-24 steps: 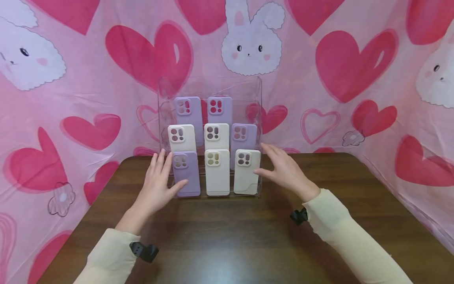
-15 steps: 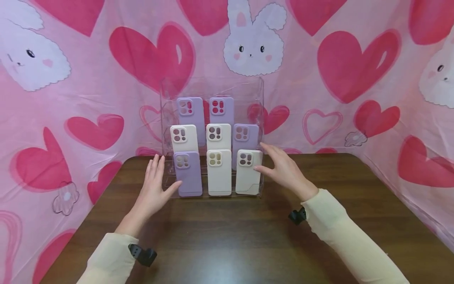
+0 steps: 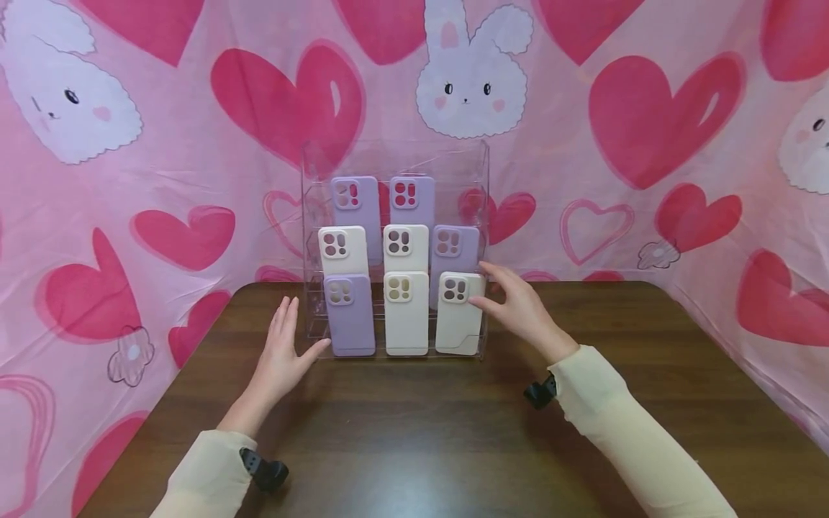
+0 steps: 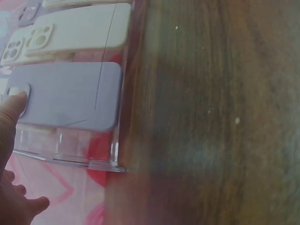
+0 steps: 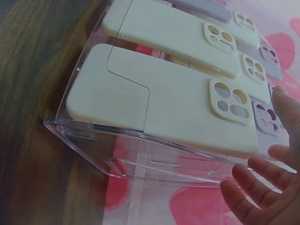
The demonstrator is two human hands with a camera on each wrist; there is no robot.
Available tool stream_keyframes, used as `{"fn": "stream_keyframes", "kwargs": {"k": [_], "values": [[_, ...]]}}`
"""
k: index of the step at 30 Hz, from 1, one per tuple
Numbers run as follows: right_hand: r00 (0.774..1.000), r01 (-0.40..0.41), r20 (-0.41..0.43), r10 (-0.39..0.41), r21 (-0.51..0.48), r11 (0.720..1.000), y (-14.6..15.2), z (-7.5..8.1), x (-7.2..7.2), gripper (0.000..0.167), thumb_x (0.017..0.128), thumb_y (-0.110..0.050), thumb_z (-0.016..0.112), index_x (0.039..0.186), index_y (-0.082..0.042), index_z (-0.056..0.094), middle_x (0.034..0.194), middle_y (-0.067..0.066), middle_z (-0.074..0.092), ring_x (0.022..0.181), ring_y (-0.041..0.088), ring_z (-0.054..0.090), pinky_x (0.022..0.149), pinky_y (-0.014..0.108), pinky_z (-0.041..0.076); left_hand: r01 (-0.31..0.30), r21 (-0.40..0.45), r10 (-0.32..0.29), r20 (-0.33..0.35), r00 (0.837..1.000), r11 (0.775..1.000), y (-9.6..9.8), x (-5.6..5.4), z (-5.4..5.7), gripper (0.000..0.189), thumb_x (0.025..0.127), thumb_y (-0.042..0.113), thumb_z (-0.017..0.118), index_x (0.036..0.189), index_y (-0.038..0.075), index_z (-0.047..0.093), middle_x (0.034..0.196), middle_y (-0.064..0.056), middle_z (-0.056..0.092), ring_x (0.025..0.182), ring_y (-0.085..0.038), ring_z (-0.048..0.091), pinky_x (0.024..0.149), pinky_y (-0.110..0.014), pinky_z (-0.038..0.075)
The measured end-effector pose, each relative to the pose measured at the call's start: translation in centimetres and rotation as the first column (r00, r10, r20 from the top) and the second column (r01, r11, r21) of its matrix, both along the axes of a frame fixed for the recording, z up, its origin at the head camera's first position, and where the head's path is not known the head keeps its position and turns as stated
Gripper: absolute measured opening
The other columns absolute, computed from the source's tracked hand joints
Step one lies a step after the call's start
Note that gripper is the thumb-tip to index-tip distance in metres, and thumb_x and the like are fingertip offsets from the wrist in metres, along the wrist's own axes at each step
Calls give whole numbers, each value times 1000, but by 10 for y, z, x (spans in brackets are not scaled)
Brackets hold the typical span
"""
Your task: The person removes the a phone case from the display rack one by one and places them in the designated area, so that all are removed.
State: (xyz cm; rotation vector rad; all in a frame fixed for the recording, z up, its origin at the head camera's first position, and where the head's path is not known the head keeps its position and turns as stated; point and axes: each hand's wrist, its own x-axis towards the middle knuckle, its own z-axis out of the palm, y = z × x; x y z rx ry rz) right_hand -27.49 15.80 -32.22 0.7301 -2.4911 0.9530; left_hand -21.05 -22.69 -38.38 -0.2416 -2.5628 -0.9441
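A clear acrylic stepped stand [image 3: 396, 155] holds phone cases in three tiers. The front tier has a purple case [image 3: 351, 320], a white case [image 3: 406, 320] and another white case [image 3: 457, 320]. Behind them are two white cases and a purple case [image 3: 468, 246]; two purple cases top the back tier. My left hand [image 3: 277, 363] is by the stand's lower left corner, fingers extended and holding nothing, its thumb near the purple case. On the other side my right hand [image 3: 527, 313] spreads beside the right white case, thumb near its camera cutouts; contact is unclear.
The stand is on a dark brown wooden table [image 3: 401, 439]. A pink curtain [image 3: 557, 158] with hearts and rabbits surrounds the table's back and sides. A black wrist camera [image 3: 264, 471] is strapped at my left sleeve, another [image 3: 540, 392] at my right.
My left hand has drawn back toward me and away from the front purple case. The right hand stays close to the right side, and the head view has turned slightly left.
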Motion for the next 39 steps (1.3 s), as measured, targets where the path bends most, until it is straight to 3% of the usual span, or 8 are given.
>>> {"fn": "stream_keyframes", "kwargs": {"k": [8,13,17,24,29,35,39], "values": [[999,-2,40,6,-108,994,2,-6,-5,57,79,-17,74,129,-2,51,116,15,57,87,26,56,76,41,52,10,116,-21,96,995,993,0,-2,-5,91,85,31,67,145,-4,9,149,-25,8,135,-38,9,109,-55,14],[999,14,36,-8,-150,989,2,-7,-5,50,80,-15,73,125,-2,55,113,14,59,85,26,58,71,40,54,7,193,-32,129,991,981,0,-5,-10,85,87,25,65,145,-4,10,149,-25,11,134,-38,14,104,-54,27],[1000,19,7,-18,-164,986,0,-7,-7,45,80,-13,73,121,-1,58,108,14,60,83,26,58,69,38,54,-13,291,-32,148,989,957,0,-9,-14,77,89,19,63,146,0,15,147,-26,18,131,-39,23,99,-52,36],[999,13,-33,-19,-187,982,-6,-7,-9,39,77,-8,74,113,1,62,96,14,60,78,25,57,66,37,54,-46,440,-40,183,982,897,-3,-16,-18,56,92,12,58,139,-3,33,138,-25,36,127,-35,35,102,-44,35],[998,14,-49,-25,-202,979,-9,-8,-9,35,76,-5,74,109,3,64,92,14,61,77,26,56,67,42,53,-102,463,-9,231,973,881,-7,-16,-18,48,92,15,57,134,-3,43,131,-23,45,121,-32,43,100,-40,38],[999,29,-35,-36,-198,980,-9,-9,-11,28,80,-3,70,107,4,65,97,17,63,83,26,57,72,41,54,-127,471,16,233,972,873,-8,-15,-19,43,92,13,57,131,-4,47,127,-21,49,116,-29,48,94,-36,43],[999,23,-25,-28,-196,980,-8,-10,-10,27,81,-2,69,107,4,65,99,17,63,86,27,57,76,41,54,-137,494,25,227,974,859,-7,-15,-21,40,92,11,57,129,-4,50,125,-20,51,107,-21,55,86,-22,48]]}}
